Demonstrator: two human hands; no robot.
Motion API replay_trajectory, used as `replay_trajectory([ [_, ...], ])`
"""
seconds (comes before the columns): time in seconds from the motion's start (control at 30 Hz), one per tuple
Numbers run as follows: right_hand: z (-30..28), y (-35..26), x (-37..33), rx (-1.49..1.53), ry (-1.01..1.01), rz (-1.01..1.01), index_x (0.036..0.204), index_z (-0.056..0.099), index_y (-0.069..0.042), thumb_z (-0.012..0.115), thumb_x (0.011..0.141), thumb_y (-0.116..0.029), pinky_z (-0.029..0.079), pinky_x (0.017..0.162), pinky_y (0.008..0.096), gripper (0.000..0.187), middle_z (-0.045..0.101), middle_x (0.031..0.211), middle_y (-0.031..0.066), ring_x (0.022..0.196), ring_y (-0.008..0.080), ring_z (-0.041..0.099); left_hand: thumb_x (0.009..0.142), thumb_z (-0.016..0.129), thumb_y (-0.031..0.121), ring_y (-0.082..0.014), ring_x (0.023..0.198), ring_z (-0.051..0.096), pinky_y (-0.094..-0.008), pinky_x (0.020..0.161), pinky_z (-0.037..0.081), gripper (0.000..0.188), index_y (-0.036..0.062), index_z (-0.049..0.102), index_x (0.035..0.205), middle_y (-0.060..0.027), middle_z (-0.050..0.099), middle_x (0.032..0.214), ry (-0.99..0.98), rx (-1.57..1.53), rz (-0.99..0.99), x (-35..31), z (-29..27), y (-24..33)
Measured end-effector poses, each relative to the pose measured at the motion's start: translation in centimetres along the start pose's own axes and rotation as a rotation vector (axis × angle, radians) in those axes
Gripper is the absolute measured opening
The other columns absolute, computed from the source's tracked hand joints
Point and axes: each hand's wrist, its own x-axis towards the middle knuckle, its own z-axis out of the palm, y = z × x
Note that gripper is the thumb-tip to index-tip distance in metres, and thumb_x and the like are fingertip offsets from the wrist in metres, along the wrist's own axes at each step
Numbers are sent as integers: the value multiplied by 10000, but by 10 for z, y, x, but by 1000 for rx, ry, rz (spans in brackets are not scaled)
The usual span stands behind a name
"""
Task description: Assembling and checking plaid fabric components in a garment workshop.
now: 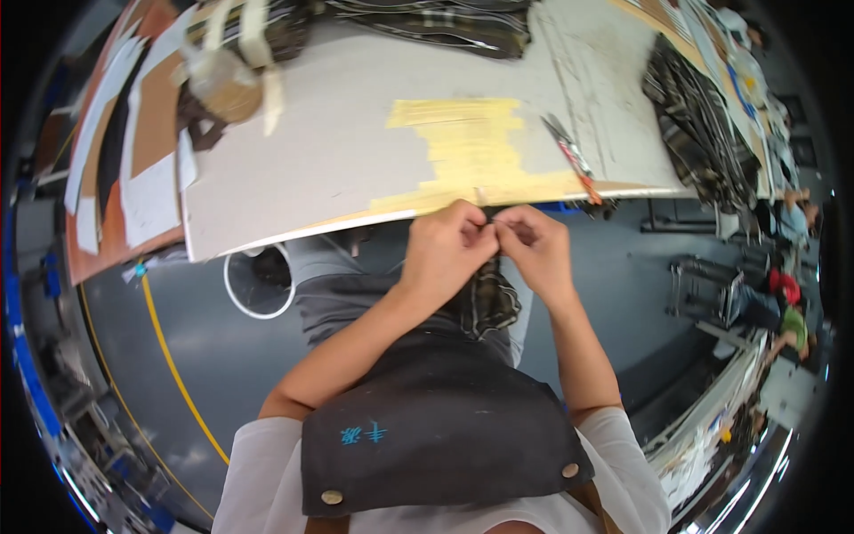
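Note:
My left hand [452, 245] and my right hand [539, 251] meet at the table's front edge, fingertips nearly touching. Both are closed in a pinch on the dark upper end of a plaid fabric piece [488, 301], whose rest hangs over my lap. The fingers cover what exactly is pinched. Just beyond them, yellow tape [471, 147] covers part of the grey table top [311, 151]. A pair of scissors [574, 160] with red-orange handles lies right of the tape, points away from me.
Plaid fabric [445, 27] lies along the far side, and another dark plaid pile [698, 125] at the right. A translucent plastic container [227, 84] stands far left, near cardboard strips [156, 125]. Below the table is a white-rimmed bin [258, 280]. People and a cart [707, 289] are off right.

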Motion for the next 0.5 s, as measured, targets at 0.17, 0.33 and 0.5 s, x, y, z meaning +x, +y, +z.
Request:
replay_trajectory([
  [0.17,-4,-1,0,-47,-39,22,835,592,19,584,802,-5,461,550,180,41,604,726,11,636,50,568,691,640,24,-130,524,592,-239,509,475,81,-7,569,716,-76,603,606,-52,-67,-112,2,3,-2],
  [0.33,-3,-14,1,-133,7,-146,793,604,22,633,736,-12,444,542,183,72,611,667,23,586,41,547,678,624,-11,-98,523,573,-220,502,459,60,-4,569,702,-52,587,593,-74,-132,-178,1,3,-3],
  [0.5,-5,-1,4,11,31,-15,785,608,21,639,728,-9,462,540,201,72,626,688,38,588,50,562,745,614,1,-60,515,561,-183,474,456,52,-21,572,766,-32,581,614,-57,-70,-172,1,-1,-4],
])
